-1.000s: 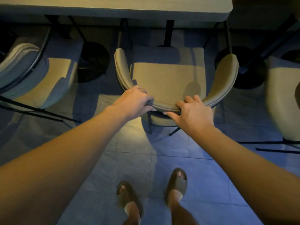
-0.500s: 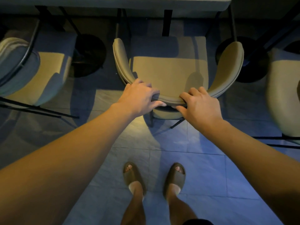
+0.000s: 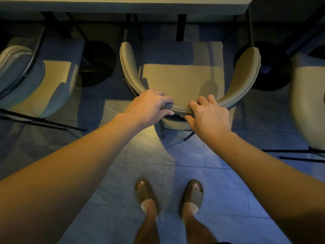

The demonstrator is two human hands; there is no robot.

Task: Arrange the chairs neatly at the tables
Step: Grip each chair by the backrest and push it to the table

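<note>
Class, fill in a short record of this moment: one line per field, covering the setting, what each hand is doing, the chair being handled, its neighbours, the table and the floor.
setting: dim room, seen from above
left hand: grip on the curved backrest of the middle chair
right hand: grip on the same backrest, beside the left hand
middle chair: faces the table, seat mostly outside its edge
neighbours: left chair angled; right chair partly out of view
floor: tiles, feet in slippers
</note>
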